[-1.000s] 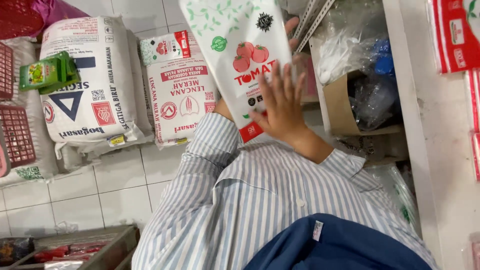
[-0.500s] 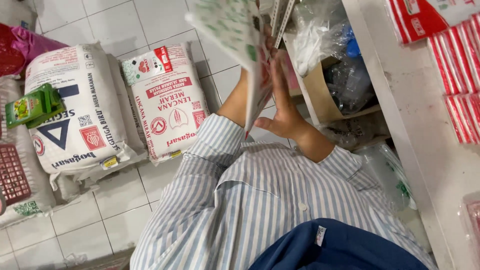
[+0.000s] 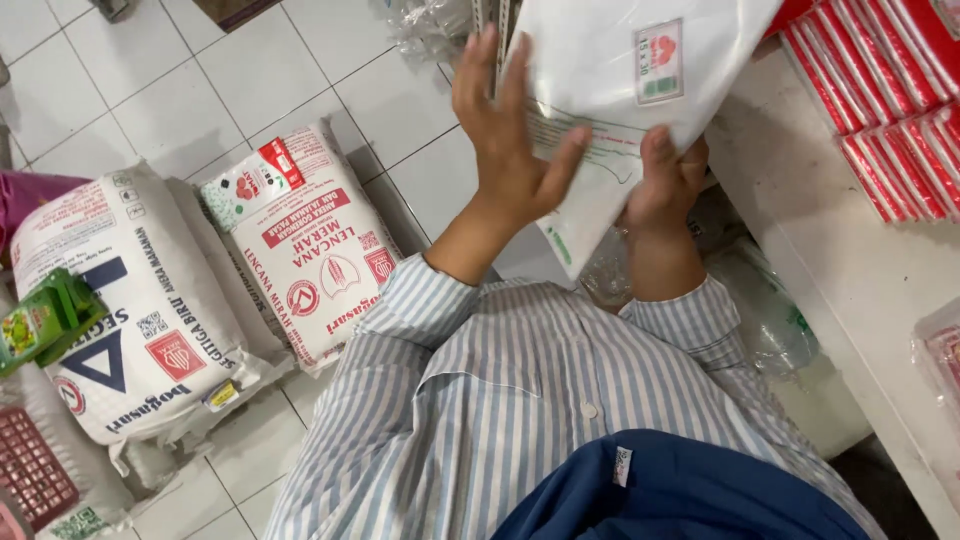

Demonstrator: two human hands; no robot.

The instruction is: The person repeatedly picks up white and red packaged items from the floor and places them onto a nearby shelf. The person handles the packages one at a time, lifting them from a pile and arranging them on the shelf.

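Your left hand [image 3: 510,150] lies flat, fingers [image 3: 487,75] spread against the white plastic bag [image 3: 610,110]; your right hand [image 3: 665,180] fingers pinch its lower edge.

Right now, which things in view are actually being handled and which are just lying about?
In hand:
- white plastic bag, held up over the counter edge
- left hand, flat against the bag
- right hand, gripping the bag's lower edge

Lying about:
- two flour sacks on the tiled floor
- red packets stacked on the white counter
- green carton
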